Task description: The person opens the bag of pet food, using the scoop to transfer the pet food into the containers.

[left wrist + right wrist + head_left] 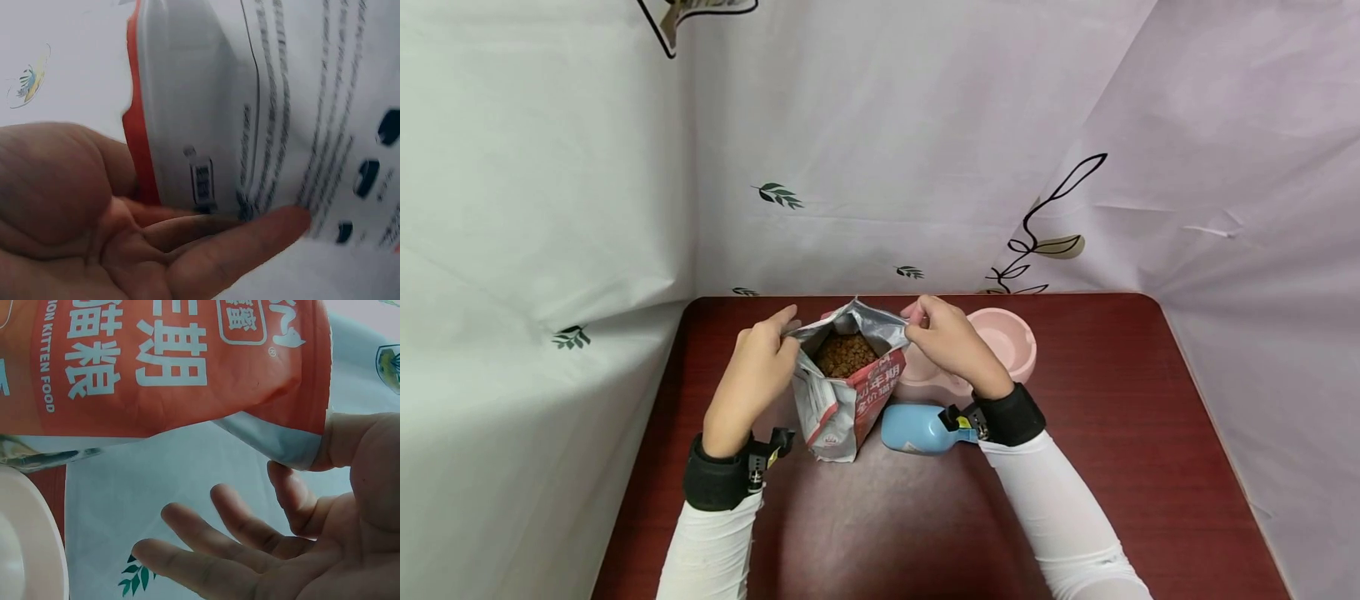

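Note:
A red-and-white bag of kitten food (872, 392) stands on the table with its top spread apart. Brown kibble (846, 356) shows down inside the silver lining. My left hand (758, 367) holds the left side of the mouth; in the left wrist view its fingers (240, 253) lie along the bag's printed white side. Pinched between thumb and index finger of my right hand (951, 337) is the right top corner, while the other fingers (200, 569) spread away from the bag in the right wrist view.
A pink double pet bowl (1022, 342) stands behind my right hand, partly hidden by it and the bag. Just right of the bag lies a light blue scoop (917, 427), its narrow end under my right wrist. White patterned cloth (880, 150) hangs behind the dark red table (1120, 433).

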`<state>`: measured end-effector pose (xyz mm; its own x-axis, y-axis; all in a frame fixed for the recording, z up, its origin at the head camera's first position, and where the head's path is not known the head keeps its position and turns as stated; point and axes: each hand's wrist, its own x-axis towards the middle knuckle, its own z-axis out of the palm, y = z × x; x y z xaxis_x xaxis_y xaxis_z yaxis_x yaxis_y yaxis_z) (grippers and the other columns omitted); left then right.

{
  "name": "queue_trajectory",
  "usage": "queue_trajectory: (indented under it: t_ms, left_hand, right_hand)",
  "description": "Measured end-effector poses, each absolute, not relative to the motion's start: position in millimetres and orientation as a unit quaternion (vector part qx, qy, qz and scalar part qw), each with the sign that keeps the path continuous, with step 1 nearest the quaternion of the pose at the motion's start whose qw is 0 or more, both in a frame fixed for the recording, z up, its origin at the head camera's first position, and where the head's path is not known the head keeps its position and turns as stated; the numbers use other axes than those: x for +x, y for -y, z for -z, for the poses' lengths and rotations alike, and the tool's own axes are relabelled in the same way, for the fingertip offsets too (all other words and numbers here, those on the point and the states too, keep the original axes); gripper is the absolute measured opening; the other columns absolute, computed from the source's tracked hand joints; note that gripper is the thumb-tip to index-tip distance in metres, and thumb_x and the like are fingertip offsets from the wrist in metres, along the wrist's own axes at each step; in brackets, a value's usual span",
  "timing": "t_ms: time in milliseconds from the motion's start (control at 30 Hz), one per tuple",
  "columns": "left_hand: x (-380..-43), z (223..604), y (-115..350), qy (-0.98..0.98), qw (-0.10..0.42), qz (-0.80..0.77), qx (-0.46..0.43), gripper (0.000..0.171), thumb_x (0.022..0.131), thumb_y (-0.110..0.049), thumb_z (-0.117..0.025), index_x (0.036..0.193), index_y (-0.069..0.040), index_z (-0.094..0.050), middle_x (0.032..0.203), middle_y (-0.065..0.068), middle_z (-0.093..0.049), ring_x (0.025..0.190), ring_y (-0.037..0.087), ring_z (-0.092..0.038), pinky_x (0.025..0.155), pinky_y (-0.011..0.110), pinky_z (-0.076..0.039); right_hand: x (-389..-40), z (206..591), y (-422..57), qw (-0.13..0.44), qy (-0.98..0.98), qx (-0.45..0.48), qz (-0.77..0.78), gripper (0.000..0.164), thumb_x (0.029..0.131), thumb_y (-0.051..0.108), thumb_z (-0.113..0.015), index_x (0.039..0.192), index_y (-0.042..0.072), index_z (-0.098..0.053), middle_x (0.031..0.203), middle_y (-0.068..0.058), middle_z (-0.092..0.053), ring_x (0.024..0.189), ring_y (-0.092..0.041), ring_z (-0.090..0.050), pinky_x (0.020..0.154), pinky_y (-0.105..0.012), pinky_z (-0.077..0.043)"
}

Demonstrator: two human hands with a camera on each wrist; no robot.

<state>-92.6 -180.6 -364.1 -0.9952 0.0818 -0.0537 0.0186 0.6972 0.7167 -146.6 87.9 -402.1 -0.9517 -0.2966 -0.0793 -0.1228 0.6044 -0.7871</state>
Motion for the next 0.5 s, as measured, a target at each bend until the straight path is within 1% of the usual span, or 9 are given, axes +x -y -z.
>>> queue_trajectory:
  t_ms: [33, 100, 133, 200, 233, 300, 333, 433, 500]
  left_hand:
    - [-92.7, 364.8, 180.6, -0.92, 0.041, -0.388, 0.026, 0.054, 0.1, -0.004, -0.043, 0.154, 0.002, -0.045, 0.139, 0.024, -0.063, 0.049, 0.015, -0.046, 0.047, 0.025, -0.037]
    - [-93.5, 367.3, 179.8, -0.92, 0.045, -0.388, 0.022, 0.053, 0.101, -0.011, -0.045, 0.153, 0.0, -0.047, 0.137, 0.022, -0.065, 0.055, 0.022, -0.051, 0.052, 0.029, -0.04]
    - [-93.9, 369.2, 179.4, -0.921, 0.048, -0.387, 0.02, 0.052, 0.102, -0.015, -0.047, 0.152, -0.002, -0.048, 0.136, 0.021, -0.066, 0.064, 0.023, -0.059, 0.057, 0.03, -0.044]
    - [-94.2, 374.4, 178.3, -0.921, 0.058, -0.384, 0.018, 0.051, 0.104, -0.024, -0.048, 0.151, -0.004, -0.05, 0.132, 0.018, -0.068, 0.083, 0.026, -0.066, 0.069, 0.036, -0.05]
    - [-94.0, 377.3, 177.7, -0.919, 0.068, -0.387, 0.018, 0.05, 0.106, -0.029, -0.047, 0.151, -0.006, -0.05, 0.132, 0.017, -0.068, 0.086, 0.029, -0.067, 0.073, 0.04, -0.052]
    - [-92.8, 383.5, 176.1, -0.914, 0.083, -0.397, 0.019, 0.05, 0.109, -0.035, -0.044, 0.151, -0.009, -0.05, 0.134, 0.017, -0.066, 0.108, 0.03, -0.067, 0.088, 0.047, -0.054]
    - [-91.8, 386.3, 175.2, -0.911, 0.087, -0.403, 0.022, 0.05, 0.11, -0.036, -0.042, 0.151, -0.01, -0.049, 0.137, 0.017, -0.065, 0.12, 0.029, -0.064, 0.096, 0.049, -0.052]
    - [-88.3, 391.3, 171.2, -0.9, 0.083, -0.427, 0.03, 0.049, 0.113, -0.034, -0.034, 0.152, -0.008, -0.047, 0.146, 0.019, -0.058, 0.134, 0.034, -0.057, 0.107, 0.057, -0.047]
    - [-86.9, 392.6, 168.1, -0.899, 0.064, -0.432, 0.034, 0.049, 0.114, -0.031, -0.03, 0.151, -0.004, -0.047, 0.147, 0.022, -0.057, 0.136, 0.036, -0.055, 0.108, 0.059, -0.046]
  right_hand:
    - [-146.1, 402.2, -88.2, 0.111, -0.889, -0.114, 0.43, 0.005, 0.092, 0.012, -0.054, 0.091, 0.009, -0.058, 0.126, -0.01, -0.07, 0.109, -0.027, -0.067, 0.083, -0.034, -0.048]
    - [-145.0, 403.1, -88.7, 0.143, -0.88, -0.108, 0.44, 0.017, 0.095, 0.016, -0.052, 0.107, 0.008, -0.061, 0.129, -0.012, -0.068, 0.107, -0.029, -0.067, 0.081, -0.036, -0.049]
    - [-144.2, 404.1, -88.8, 0.166, -0.871, -0.104, 0.451, 0.026, 0.097, 0.019, -0.05, 0.117, 0.008, -0.061, 0.131, -0.014, -0.066, 0.11, -0.031, -0.067, 0.081, -0.037, -0.051]
    - [-142.4, 407.5, -88.6, 0.222, -0.838, -0.098, 0.488, 0.04, 0.102, 0.025, -0.046, 0.137, 0.009, -0.054, 0.14, -0.016, -0.06, 0.122, -0.036, -0.063, 0.086, -0.043, -0.056]
    - [-141.7, 410.3, -88.6, 0.251, -0.816, -0.096, 0.511, 0.046, 0.104, 0.028, -0.043, 0.146, 0.01, -0.049, 0.146, -0.018, -0.055, 0.127, -0.04, -0.06, 0.089, -0.048, -0.057]
    - [-140.0, 416.0, -87.2, 0.3, -0.761, -0.094, 0.567, 0.053, 0.107, 0.031, -0.039, 0.155, 0.007, -0.039, 0.153, -0.022, -0.046, 0.136, -0.044, -0.052, 0.097, -0.056, -0.055]
    - [-138.1, 418.5, -86.3, 0.326, -0.729, -0.084, 0.596, 0.056, 0.108, 0.032, -0.037, 0.159, 0.008, -0.034, 0.158, -0.021, -0.04, 0.144, -0.044, -0.044, 0.105, -0.063, -0.049]
    - [-132.8, 424.8, -83.0, 0.385, -0.631, -0.049, 0.672, 0.062, 0.109, 0.034, -0.035, 0.163, 0.007, -0.021, 0.159, -0.022, -0.033, 0.144, -0.04, -0.042, 0.113, -0.067, -0.039]
    - [-128.6, 426.7, -79.9, 0.4, -0.579, -0.018, 0.711, 0.064, 0.107, 0.032, -0.035, 0.163, 0.006, -0.018, 0.152, -0.023, -0.036, 0.136, -0.037, -0.048, 0.113, -0.067, -0.038]
